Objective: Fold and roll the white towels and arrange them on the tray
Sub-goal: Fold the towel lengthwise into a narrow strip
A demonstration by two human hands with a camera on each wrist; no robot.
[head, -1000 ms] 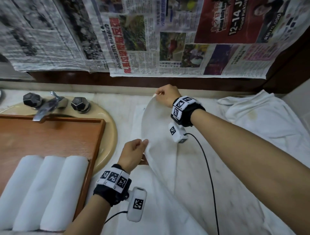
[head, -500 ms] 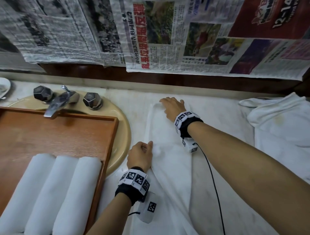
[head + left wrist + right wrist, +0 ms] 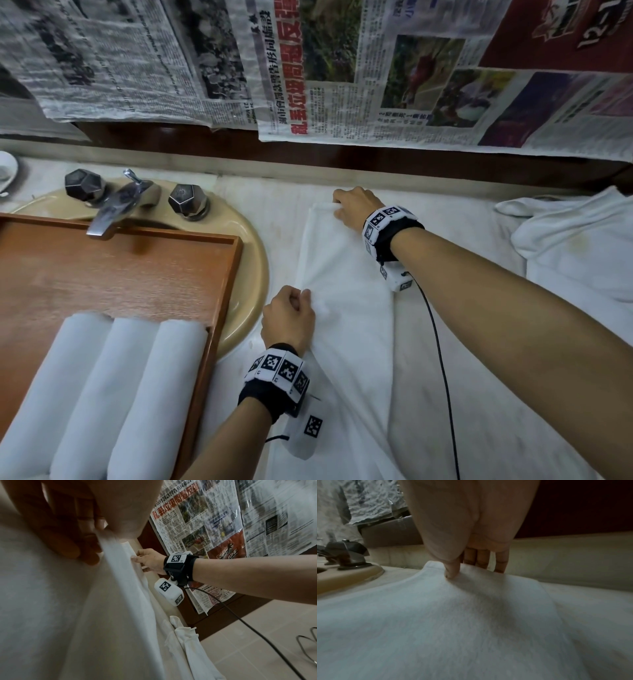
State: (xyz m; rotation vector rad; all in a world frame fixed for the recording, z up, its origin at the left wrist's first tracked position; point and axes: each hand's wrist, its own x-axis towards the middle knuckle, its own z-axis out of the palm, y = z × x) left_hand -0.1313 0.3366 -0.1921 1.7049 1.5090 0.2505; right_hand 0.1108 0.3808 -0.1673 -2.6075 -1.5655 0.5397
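Newspaper sheets [image 3: 342,68] cover the wall behind the pale tabletop [image 3: 479,394] on which I am working. At far left, a wooden tray [image 3: 120,274] lies over a beige sink [image 3: 255,291], below the tap [image 3: 113,205]; three rolled towels [image 3: 102,394] lie side by side, touching, in the tray's near part. Just right of the sink, a white towel [image 3: 352,325] lies flat on the tabletop, folded lengthwise into a long strip running away from me. My left hand [image 3: 289,320] pinches the strip's left edge between thumb and curled fingers near its midpoint; the left wrist view shows cloth gathered in that pinch. My right hand [image 3: 356,207] grips the far end of the strip, thumb [image 3: 452,566] pressed on top and fingers [image 3: 481,558] tucked behind the hem. At far right, a heap of loose towels [image 3: 575,246] lies crumpled on the tabletop, well apart from the folded one.
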